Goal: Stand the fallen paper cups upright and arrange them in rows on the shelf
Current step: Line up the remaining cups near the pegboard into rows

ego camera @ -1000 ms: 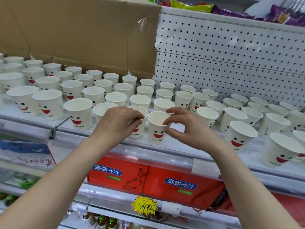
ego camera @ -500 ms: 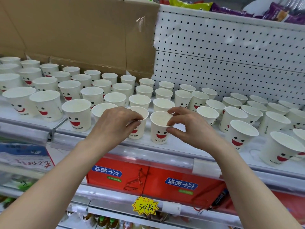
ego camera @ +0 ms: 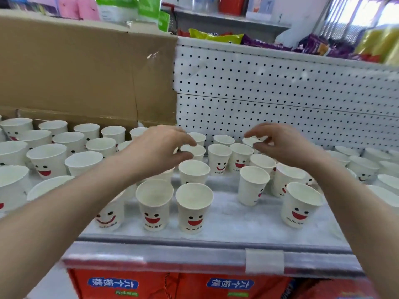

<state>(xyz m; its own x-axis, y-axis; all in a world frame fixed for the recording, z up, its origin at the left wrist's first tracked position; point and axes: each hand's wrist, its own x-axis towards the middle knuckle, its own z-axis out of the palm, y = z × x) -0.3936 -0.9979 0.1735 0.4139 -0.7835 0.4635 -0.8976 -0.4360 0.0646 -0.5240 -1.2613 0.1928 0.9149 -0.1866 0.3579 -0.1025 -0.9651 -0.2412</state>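
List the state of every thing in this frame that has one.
Paper cups, all visible ones upright, mouths up; rows ragged at right.
Left hand, fingers curved around a rear cup; grip unclear.
Right hand, finger and thumb at the rim of a second rear cup; grip unclear.

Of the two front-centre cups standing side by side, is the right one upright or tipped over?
Upright. The cup stands on its base on the shelf, open rim up and printed smiley the right way up.
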